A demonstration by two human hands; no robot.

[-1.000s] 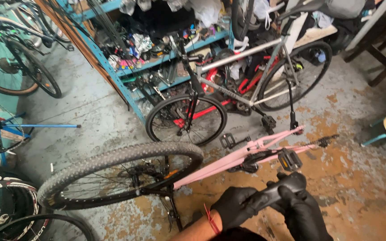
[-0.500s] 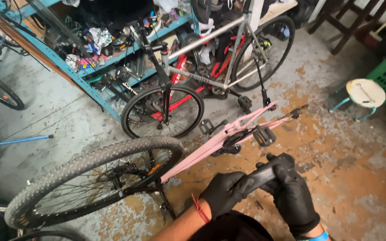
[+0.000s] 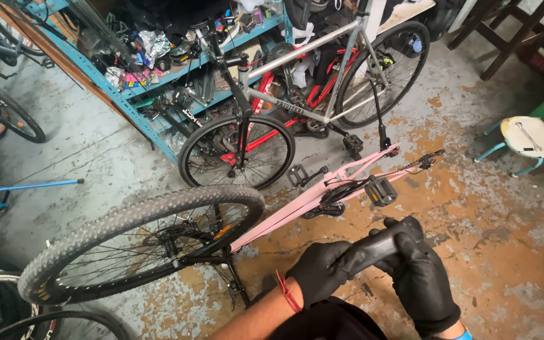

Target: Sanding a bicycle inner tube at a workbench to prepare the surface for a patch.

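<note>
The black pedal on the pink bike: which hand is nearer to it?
Right. The right hand is just below the black pedal, gripping the saddle. The left hand is lower and further left.

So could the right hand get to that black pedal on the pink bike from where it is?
Probably yes: the right hand, gripping the black saddle together with the left hand, sits just below the pedal, nothing between them, though it would have to let go.

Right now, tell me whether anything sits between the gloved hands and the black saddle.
Nothing visible does. The left hand and right hand, both in black gloves, already grip the black saddle directly; the pink frame lies beyond it, apart.
</note>
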